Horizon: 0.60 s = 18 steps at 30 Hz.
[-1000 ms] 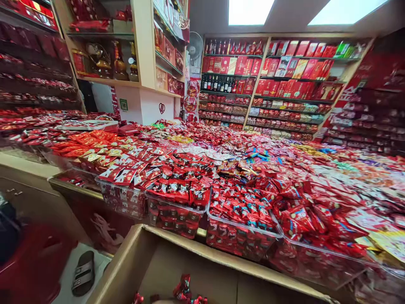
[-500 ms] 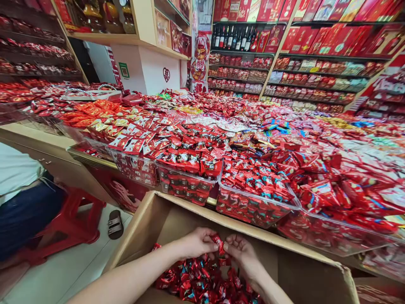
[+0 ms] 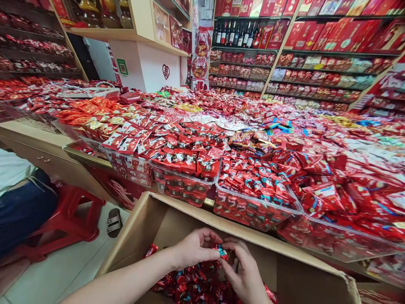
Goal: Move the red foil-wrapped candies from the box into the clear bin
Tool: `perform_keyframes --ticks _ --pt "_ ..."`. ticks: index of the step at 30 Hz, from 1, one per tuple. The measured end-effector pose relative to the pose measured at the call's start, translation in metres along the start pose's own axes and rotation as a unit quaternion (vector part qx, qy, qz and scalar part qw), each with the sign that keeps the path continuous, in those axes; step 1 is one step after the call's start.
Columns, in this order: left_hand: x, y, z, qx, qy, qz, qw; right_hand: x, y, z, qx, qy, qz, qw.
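Observation:
Both of my hands meet over an open cardboard box point(image 3: 148, 223) at the bottom of the view. My left hand point(image 3: 194, 249) and my right hand point(image 3: 242, 268) pinch one small red wrapped candy point(image 3: 222, 252) between their fingertips. Below them the box holds a heap of red wrapped candies point(image 3: 193, 285). Just beyond the box stand clear plastic bins point(image 3: 253, 211) filled with red candy packets.
A wide counter of red candy packets point(image 3: 253, 139) stretches ahead. Shelves of red gift boxes and bottles point(image 3: 284, 42) line the back wall. At the left a person in blue trousers point(image 3: 22, 211) sits on a red stool point(image 3: 69, 219); a sandal point(image 3: 114, 221) lies on the floor.
The view dropped from the shop shelves toward the box. My hands came into sight holding a candy and have since lowered slightly, with the candy turned between the fingertips.

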State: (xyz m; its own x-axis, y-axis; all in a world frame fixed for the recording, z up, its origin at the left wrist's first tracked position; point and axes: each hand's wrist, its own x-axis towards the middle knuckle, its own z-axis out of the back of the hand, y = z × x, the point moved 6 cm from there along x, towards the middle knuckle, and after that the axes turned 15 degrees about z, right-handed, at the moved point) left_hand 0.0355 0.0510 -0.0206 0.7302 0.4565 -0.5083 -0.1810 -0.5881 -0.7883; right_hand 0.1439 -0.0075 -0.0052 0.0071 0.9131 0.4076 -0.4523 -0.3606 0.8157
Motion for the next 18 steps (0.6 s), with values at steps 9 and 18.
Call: perform_keyframes --ticks 9,18 --pt "-0.002 -0.004 0.004 0.011 -0.034 -0.032 0.999 -0.003 -0.013 -0.009 0.054 -0.01 -0.032 0.998" --pt "0.007 0.003 0.012 0.061 -0.059 -0.009 0.996 0.004 -0.02 -0.016 0.103 0.115 -0.081 0.985"
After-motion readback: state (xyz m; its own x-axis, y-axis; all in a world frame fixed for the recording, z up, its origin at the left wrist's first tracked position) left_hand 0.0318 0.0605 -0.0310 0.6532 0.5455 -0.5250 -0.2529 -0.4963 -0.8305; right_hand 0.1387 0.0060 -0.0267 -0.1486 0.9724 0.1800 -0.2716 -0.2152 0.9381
